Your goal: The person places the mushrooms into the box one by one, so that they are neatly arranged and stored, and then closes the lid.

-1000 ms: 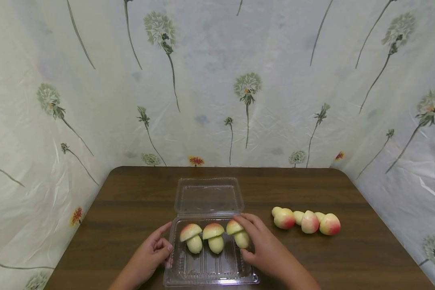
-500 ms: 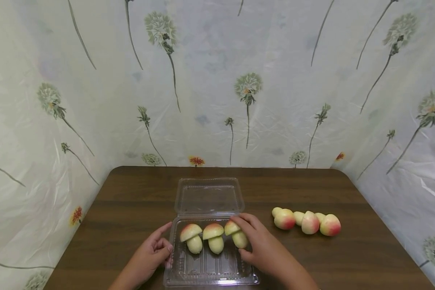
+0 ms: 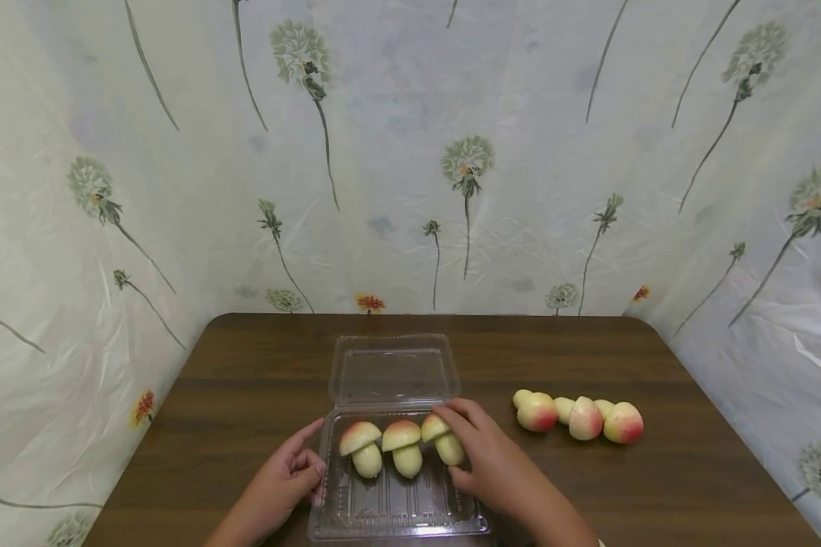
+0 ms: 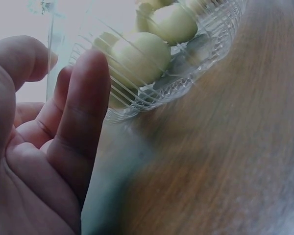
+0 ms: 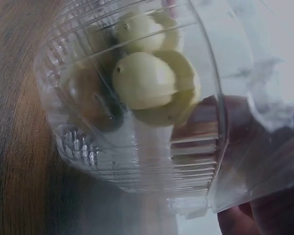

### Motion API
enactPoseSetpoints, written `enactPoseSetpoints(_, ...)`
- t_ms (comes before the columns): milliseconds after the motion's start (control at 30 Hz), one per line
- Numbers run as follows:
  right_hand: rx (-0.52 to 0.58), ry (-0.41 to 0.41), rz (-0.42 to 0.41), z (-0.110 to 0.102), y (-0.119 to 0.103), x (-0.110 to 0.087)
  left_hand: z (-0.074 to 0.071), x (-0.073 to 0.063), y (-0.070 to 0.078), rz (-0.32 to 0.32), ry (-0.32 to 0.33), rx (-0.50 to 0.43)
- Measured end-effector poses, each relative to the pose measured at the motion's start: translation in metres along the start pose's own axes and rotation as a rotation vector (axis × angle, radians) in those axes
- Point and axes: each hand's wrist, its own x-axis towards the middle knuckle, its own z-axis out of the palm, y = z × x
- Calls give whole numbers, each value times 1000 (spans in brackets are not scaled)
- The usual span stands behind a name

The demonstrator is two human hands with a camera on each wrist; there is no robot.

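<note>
A hinged clear plastic container (image 3: 383,520) lies with its lid (image 3: 394,372) folded back. Its left rim is held by my left hand (image 3: 280,482), with the thumb at the edge and other fingers against the outer wall. Inside, a left mushroom (image 3: 360,448) and a middle mushroom (image 3: 404,448) stand in a row, yellow with reddish caps. My right hand (image 3: 489,460) grips the right mushroom (image 3: 445,439), index finger over the cap and thumb by the stem. Through the wall, the right wrist view shows a pale rounded stem (image 5: 144,81) beside the right hand's finger.
Three more mushrooms (image 3: 584,419) lie on their sides in a row, right of the container, on the dark wooden table (image 3: 246,380). A dandelion-patterned curtain (image 3: 397,152) surrounds the table's back and sides.
My right hand has shifted slightly left with the right mushroom, bringing it closer to the middle one. My left hand and the container stay in place.
</note>
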Motion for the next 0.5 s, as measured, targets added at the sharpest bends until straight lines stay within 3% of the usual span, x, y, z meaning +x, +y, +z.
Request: enactPoseSetpoints(500,-21,-30,22,0,-2,1,-1,0,-1,10,4,40)
